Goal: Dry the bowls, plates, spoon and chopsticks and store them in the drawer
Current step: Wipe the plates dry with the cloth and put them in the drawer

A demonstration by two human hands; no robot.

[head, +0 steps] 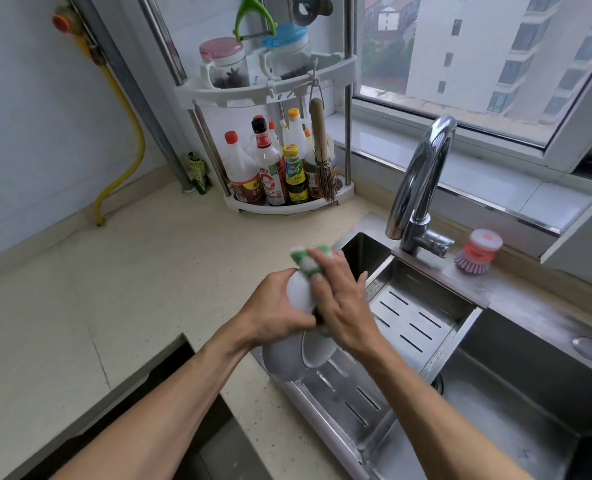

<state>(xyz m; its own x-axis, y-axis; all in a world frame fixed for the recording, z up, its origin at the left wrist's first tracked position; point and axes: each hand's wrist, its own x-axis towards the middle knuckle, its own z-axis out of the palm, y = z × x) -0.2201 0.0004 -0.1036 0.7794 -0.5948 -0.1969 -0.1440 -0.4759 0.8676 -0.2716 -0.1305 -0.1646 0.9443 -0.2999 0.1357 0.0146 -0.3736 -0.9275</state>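
My left hand [274, 311] grips a small white bowl [299, 294] held above the left end of the sink. My right hand [343, 306] presses a green and white checked cloth [310, 259] against the bowl, fingers spread over it. Below my hands, white dishes [287, 362] lean in the steel drain tray [409, 320]; one looks like a plate with a bowl in front of it. Spoon and chopsticks are not visible.
The steel sink [495, 410] fills the right, with a chrome faucet [422, 178] and a pink dish brush [478, 251] behind it. A white corner rack [287, 202] of sauce bottles stands at the back of the beige counter [114, 289]. A dark opening [170, 410] lies at the lower left.
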